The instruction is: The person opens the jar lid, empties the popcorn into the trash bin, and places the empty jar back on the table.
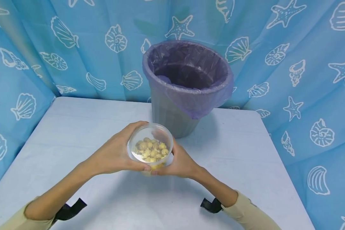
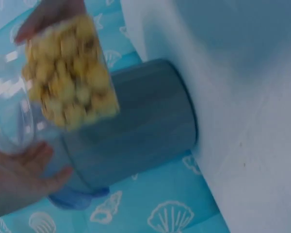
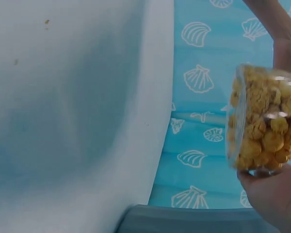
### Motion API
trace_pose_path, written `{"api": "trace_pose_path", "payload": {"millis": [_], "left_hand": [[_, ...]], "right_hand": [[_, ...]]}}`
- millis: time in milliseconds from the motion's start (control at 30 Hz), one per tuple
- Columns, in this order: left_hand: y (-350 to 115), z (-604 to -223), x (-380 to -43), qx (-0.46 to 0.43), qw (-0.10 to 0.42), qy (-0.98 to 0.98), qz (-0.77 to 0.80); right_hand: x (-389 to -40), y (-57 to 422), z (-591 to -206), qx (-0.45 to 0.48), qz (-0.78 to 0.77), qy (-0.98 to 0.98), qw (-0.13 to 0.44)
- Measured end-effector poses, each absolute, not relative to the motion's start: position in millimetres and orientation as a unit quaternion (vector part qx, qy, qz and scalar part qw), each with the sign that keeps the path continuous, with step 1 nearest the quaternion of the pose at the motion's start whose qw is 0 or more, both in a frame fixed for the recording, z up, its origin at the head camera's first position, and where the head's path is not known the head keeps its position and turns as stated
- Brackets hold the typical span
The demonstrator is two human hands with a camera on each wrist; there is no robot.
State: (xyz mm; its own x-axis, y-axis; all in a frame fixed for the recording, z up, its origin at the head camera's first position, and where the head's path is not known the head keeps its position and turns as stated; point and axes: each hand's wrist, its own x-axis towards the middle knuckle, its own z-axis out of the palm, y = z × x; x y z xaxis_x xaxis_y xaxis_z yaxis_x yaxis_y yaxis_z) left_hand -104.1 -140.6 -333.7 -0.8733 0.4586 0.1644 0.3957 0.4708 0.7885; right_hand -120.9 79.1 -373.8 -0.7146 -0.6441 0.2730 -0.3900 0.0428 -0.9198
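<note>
A clear plastic jar is held up over the white table, in front of the bin, by both hands. Yellow popcorn fills its lower part, and the upper part looks clear and unfilled in the left wrist view. My left hand grips the jar's left side, its thumb across the near face. On the opposite side my right hand curls round the wall, with the thumb tips close together at the front. Seen from the right wrist, the popcorn jar lies over the shell-patterned curtain.
A grey bin with a purple liner folded over its rim stands upright at the table's back, just beyond the jar. Blue curtain hangs behind and along both sides of the white table. Black straps hang at both forearms.
</note>
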Motion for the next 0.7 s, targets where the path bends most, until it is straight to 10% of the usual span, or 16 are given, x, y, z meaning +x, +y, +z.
{"api": "trace_pose_path", "payload": {"millis": [267, 700], "left_hand": [[-136, -333, -101, 0.205, 0.002, 0.885, 0.417], [-164, -333, -114, 0.327, 0.163, 0.783, 0.503]], "right_hand": [[-125, 75, -372, -0.339, -0.599, 0.721, 0.081], [-121, 79, -370, -0.403, -0.577, 0.683, 0.192]]}}
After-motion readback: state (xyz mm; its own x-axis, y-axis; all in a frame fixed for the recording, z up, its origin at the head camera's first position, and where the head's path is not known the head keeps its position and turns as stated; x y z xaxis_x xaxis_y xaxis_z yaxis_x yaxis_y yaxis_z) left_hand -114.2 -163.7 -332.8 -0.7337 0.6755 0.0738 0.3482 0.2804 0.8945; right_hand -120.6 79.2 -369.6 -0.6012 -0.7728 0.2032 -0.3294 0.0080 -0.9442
